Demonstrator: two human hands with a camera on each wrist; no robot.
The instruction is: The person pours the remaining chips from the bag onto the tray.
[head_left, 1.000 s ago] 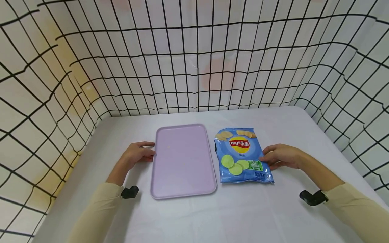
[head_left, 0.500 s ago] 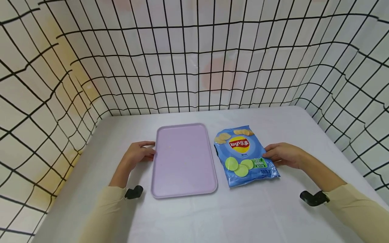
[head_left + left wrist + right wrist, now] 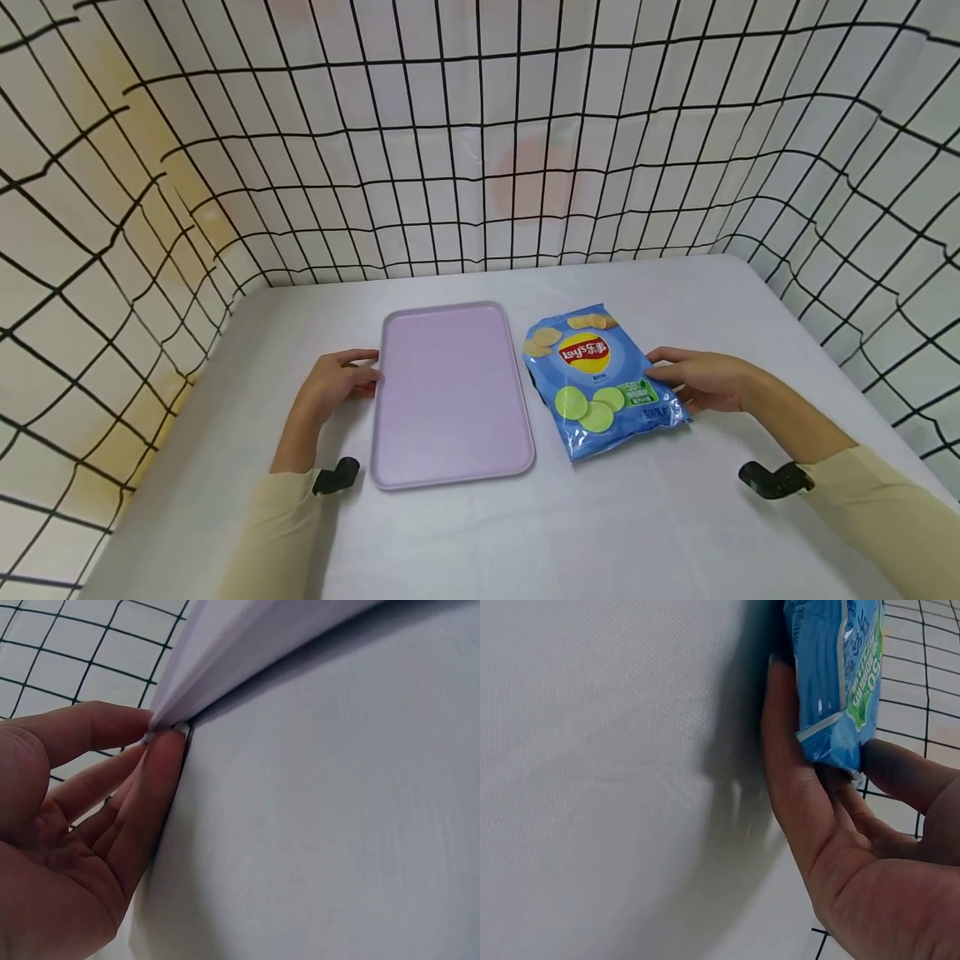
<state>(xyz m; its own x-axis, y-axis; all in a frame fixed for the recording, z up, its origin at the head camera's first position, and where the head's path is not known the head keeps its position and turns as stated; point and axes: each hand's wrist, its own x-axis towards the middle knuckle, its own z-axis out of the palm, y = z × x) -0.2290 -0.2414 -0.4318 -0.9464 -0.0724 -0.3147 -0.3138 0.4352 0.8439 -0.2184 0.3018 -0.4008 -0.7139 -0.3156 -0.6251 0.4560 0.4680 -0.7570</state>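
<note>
A pale purple tray (image 3: pixel 453 396) lies flat on the white table, its long sides running away from me. My left hand (image 3: pixel 335 385) pinches the tray's left rim. In the left wrist view, the thumb sits on the rim and a fingertip (image 3: pixel 178 731) reaches beneath it. Right of the tray is a blue Lay's chip bag (image 3: pixel 596 387), front face up and slanted. My right hand (image 3: pixel 705 381) holds the bag by its right edge. Seen from the right wrist, the thumb presses the bag's face while the fingers (image 3: pixel 784 739) go underneath.
A black wire grid (image 3: pixel 480 175) backed by white sheeting borders the table at the back and both sides. White cloth (image 3: pixel 480 542) covers the table in front of the tray and bag. Each wrist carries a small black camera mount (image 3: pixel 775 481).
The chip bag has turned counterclockwise, its top swinging left and its lower right corner moving right in my right hand's hold. My left hand stays at the tray's rim.
</note>
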